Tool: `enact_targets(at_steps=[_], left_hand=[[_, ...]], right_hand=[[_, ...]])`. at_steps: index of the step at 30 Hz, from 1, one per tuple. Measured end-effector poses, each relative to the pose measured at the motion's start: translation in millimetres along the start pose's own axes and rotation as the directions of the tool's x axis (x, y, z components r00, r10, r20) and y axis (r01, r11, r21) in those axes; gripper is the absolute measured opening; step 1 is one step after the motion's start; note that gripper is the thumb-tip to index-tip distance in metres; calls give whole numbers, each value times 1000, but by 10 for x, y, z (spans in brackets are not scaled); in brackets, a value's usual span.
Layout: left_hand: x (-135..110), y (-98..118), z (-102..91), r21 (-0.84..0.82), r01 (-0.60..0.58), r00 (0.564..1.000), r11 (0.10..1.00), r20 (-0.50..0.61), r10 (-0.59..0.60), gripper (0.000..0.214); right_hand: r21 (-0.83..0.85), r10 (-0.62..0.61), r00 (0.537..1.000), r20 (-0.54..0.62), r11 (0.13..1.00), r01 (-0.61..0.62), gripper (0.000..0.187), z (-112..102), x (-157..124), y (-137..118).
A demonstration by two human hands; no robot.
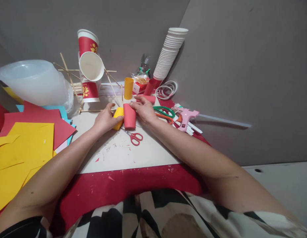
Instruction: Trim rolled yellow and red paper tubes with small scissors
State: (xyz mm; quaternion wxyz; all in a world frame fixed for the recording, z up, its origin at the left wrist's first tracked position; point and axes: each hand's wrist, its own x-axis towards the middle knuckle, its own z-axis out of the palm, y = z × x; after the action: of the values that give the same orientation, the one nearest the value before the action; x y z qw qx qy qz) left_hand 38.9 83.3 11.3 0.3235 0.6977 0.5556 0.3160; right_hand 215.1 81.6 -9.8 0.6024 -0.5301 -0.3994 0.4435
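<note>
My left hand (105, 118) is closed round a short yellow paper tube (118, 117) lying on the white board (133, 155). Right beside it stands a red paper tube (129, 116), and my right hand (144, 109) rests against its top with fingers curled on it. An orange-yellow tube (128, 88) stands just behind. Another red tube (149, 98) lies beyond my right fingers. Small red-handled scissors (134, 136) lie on the board in front of the red tube.
Red paper cups (88, 66) joined with wooden sticks stand at the back left. A tall stack of cups (168, 54) leans at the back right. Green scissors (164, 111), a pink glue gun (187, 117), yellow and red paper sheets (21, 145) and a plastic container (34, 81) surround the board.
</note>
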Motion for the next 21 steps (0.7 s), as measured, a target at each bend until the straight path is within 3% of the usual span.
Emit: enact_targets(at_steps=[6, 12, 17, 21], left_hand=[[-5, 31, 0, -287, 82, 997, 955, 22, -79, 61], [-40, 139, 66, -629, 204, 976, 750, 193, -104, 33], [-97, 208, 101, -737, 268, 961, 620, 252, -116, 22], [-123, 227, 91, -766, 298, 952, 570, 281, -120, 20]], right_hand=[[48, -43, 998, -53, 998, 45, 47, 20, -71, -14], [91, -142, 982, -124, 984, 153, 43, 42, -105, -86], [91, -199, 966, -165, 972, 216, 39, 62, -105, -92], [87, -238, 956, -173, 963, 256, 37, 55, -95, -81]])
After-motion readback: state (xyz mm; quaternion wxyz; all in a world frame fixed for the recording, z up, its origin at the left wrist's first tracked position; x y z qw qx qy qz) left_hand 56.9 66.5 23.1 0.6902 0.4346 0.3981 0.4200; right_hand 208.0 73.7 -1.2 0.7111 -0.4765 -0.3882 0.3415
